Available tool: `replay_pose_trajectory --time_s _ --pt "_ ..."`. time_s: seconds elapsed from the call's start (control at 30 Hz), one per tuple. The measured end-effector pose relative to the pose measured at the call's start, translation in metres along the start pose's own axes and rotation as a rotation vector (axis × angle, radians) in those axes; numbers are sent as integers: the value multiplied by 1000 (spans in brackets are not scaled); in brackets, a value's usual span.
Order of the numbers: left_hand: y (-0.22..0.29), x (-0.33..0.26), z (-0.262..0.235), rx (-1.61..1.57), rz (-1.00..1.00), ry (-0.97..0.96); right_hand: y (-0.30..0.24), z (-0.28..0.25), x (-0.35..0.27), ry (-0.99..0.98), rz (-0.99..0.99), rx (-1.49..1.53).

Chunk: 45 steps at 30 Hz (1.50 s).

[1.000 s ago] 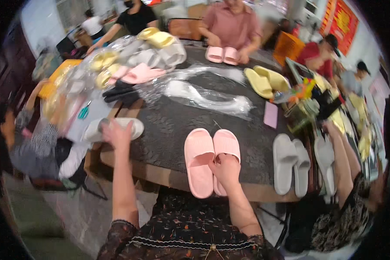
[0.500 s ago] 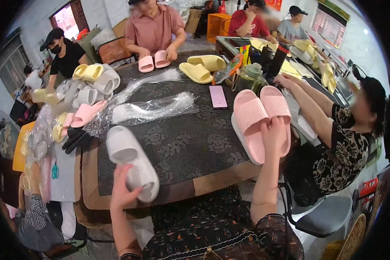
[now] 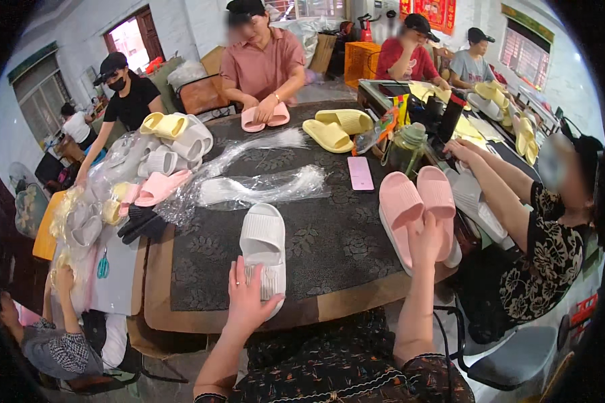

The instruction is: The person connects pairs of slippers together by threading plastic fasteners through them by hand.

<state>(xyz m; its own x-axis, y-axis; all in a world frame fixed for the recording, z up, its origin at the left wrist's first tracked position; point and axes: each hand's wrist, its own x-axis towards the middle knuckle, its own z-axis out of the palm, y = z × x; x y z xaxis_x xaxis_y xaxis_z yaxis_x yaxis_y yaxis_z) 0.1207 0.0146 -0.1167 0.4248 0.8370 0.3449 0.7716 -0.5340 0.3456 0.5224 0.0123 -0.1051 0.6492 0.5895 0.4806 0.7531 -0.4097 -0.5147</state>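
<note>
A white slipper [image 3: 262, 232] lies on the dark mat, toe pointing away from me. My left hand [image 3: 252, 295] rests over its heel half, fingers stretched and apart, thumb by the right edge. At the right, a pair of pink slippers [image 3: 403, 208] sits side by side at the table's edge. My right hand [image 3: 427, 238] is closed at the middle of the pair, gripping where the two slippers meet; its fingertips are partly hidden. A white edge shows beneath the right pink slipper.
Clear bundled plastic bags [image 3: 262, 188] lie beyond the white slipper. A pink phone [image 3: 360, 174], a green bottle [image 3: 407, 149] and yellow slippers [image 3: 333, 134] stand or lie farther back. Piled slippers [image 3: 161, 188] cover the left. Several co-workers sit or stand around, one close at my right.
My left hand has brought the white slipper rightward and turned it straighter; its fingers now lie across the heel half. The right hand keeps its grip on the pink slippers. The view has shifted.
</note>
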Motion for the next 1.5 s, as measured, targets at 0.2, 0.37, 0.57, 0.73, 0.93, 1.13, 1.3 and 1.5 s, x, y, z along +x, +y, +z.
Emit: replay_pose_trajectory --time_s 0.2,0.37,0.57,0.73,0.93,1.13,1.3,1.5 --pt "-4 2 26 87 -145 32 -80 -6 -43 -7 -433 297" --pt "5 10 10 59 -23 -72 -143 41 -80 -457 -626 525" --pt "-15 11 -3 123 169 -179 -159 75 -94 -515 -689 298" --pt "-33 7 26 55 -102 20 -163 73 -110 -482 -533 303" --pt "-30 22 51 35 -266 300 -161 62 -123 -501 -453 264" --pt "-29 21 43 -48 -284 276 -150 43 -120 -506 -384 245" --pt "-81 1 24 -143 -376 329 -115 17 -70 -307 -478 303" --pt "-93 13 22 -202 -170 179 -120 2 -44 -452 -741 468"
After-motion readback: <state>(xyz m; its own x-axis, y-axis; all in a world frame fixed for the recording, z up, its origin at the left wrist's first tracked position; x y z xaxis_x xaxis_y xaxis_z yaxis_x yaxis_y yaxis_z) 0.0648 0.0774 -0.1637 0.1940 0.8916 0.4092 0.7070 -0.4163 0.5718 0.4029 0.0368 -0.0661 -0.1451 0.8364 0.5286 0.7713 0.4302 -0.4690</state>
